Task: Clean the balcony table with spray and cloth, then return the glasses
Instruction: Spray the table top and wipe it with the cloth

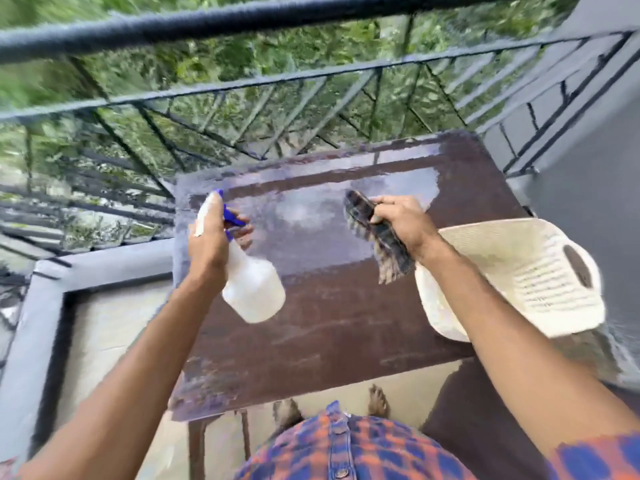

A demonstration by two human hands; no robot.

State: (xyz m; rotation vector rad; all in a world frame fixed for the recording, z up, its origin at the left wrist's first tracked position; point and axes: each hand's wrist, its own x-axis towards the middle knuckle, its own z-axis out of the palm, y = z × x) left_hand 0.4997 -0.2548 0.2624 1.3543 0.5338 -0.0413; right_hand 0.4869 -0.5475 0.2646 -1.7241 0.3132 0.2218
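A dark brown table (332,327) stands against the balcony railing, its far half glossy with reflections. My left hand (207,244) grips a white spray bottle (254,289) with a blue trigger, held above the table's left side with the nozzle toward the railing. My right hand (401,223) holds a dark checked cloth (379,233) bunched up, its loose end hanging over the table's right part. No glasses are visible.
A cream plastic basket (512,282) hangs over the table's right edge below my right forearm. A black metal railing (242,95) runs along the far side, with foliage beyond. A grey wall (588,174) is on the right. My bare feet (377,400) show under the near edge.
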